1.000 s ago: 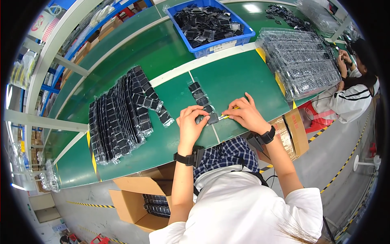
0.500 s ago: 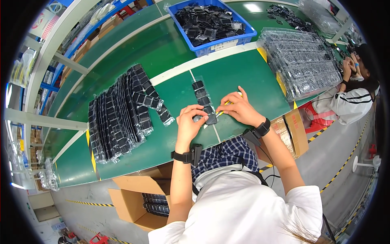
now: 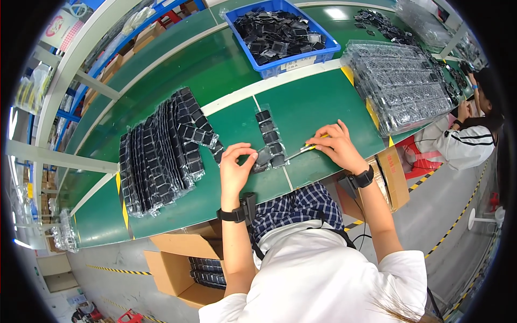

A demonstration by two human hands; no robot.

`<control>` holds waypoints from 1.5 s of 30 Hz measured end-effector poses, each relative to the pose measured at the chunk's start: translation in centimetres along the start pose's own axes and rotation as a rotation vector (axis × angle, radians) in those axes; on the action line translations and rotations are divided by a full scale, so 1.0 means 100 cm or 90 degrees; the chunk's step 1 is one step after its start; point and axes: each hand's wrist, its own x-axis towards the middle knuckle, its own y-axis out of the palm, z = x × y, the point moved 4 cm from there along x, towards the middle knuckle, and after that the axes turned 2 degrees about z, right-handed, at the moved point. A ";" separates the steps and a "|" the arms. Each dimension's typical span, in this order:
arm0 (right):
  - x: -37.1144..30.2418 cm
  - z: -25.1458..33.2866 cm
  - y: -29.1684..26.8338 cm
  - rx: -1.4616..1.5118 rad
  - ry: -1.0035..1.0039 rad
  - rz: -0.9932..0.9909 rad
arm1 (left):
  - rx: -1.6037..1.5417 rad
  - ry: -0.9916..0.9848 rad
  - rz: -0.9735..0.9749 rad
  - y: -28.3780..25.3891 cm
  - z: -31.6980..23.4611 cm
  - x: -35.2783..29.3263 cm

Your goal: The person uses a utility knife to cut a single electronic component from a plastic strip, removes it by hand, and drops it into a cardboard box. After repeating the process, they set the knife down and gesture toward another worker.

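Head: pinching dark square [image 3: 263, 156] in left hand [image 3: 235, 166], yellow tool [image 3: 308, 147] in right hand [image 3: 339, 148]; likely separating strip [image 3: 267, 129], next needing steady pull.

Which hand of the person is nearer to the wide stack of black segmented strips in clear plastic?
Left: the left hand is close beside the right edge of the stack; the right hand is farther right, holding a slim yellow tool.

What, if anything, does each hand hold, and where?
The right hand holds a slim yellow tool by its handle. The left hand is at a grey square; gripping is unclear.
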 end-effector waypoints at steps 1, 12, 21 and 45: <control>0.003 0.001 0.001 -0.027 -0.005 -0.016 | 0.018 0.011 -0.002 -0.003 0.005 -0.001; 0.019 0.011 0.027 -0.107 -0.038 -0.044 | 0.262 0.136 0.053 0.019 -0.045 -0.029; 0.005 0.011 0.019 -0.101 -0.030 -0.041 | 0.291 0.247 0.088 0.036 -0.050 -0.028; 0.013 0.012 0.031 -0.052 -0.051 -0.003 | 0.136 0.195 0.021 0.038 -0.009 0.001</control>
